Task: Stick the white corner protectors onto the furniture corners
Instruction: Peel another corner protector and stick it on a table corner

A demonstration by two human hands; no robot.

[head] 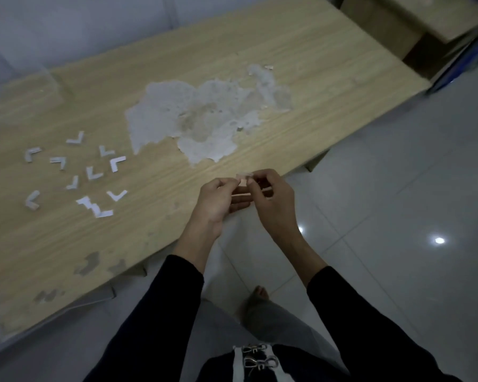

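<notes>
— Head view: holding one small white angled corner protector (243, 179) up at 12 o'clock of both hands, just over the near edge of the pale wood-grain table (287, 64). Pinching it with the left hand (214, 199) from 9 o'clock and the right hand (271, 197) from 3 o'clock, with fingertips clamped on it from both sides
— Peeling the backing, then?
— Looks that way, as a guess; cannot make out a liner, too small and blurred. Not yet stuck on any corner in sight
— And the rest of the stock?
— Lying loose as a scatter of white L-shaped protectors (75, 172) at 9 o'clock of the hands, well apart from them, with a white zigzag paper strip (95, 206) just beside the lot. Farther off, at 12 o'clock, a big grey patch of peeled veneer (204, 114)
— Next move?
— Probably calls for freeing the sticky side without folding it on itself, then carrying the piece to a table corner, seating it square over both edges and pressing firm
</notes>
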